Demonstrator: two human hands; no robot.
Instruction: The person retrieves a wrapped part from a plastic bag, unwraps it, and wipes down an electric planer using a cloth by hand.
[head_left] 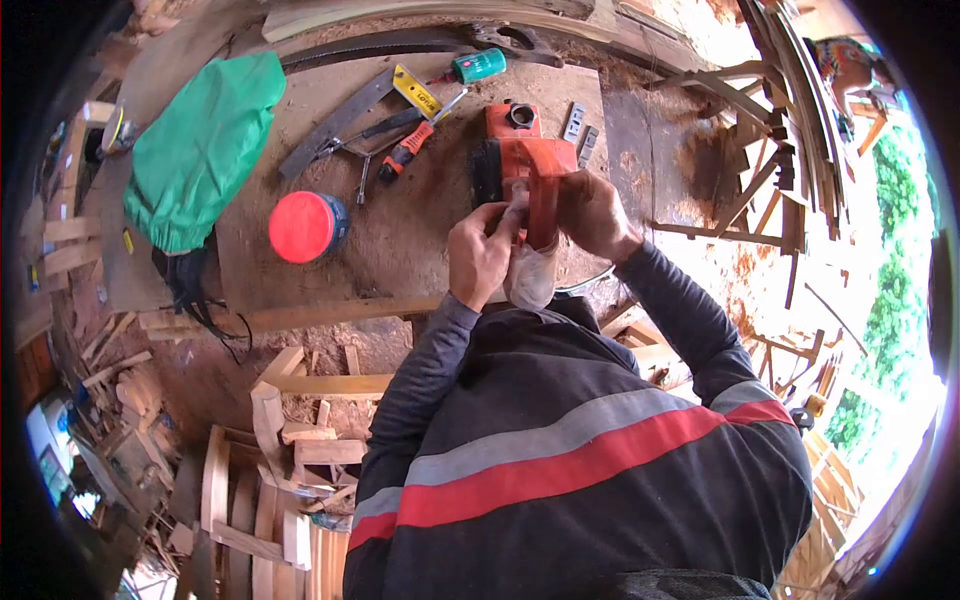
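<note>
An orange-and-black power planer (543, 160) stands on the wooden bench, with a round knob at its far end. My right hand (597, 215) is closed against the right side of its orange handle, fingertips partly hidden. On the handle's other side, my left hand (480, 250) has thumb and fingers pinched together at a pale, dusty piece whose kind I cannot make out. A whitish, dust-covered pouch-like thing (532, 277) hangs below the handle, between my wrists. Two small slotted metal pieces (574, 122) lie just right of the planer.
Left of the planer lie an orange-handled tool (406, 152), a try square (415, 92), a green bottle (479, 66) and a red-lidded tub (302, 227). A green bag (207, 150) sits further left. A handsaw (515, 42) lies behind. Wooden frames (265, 500) stand below; another person (850, 65) is far right.
</note>
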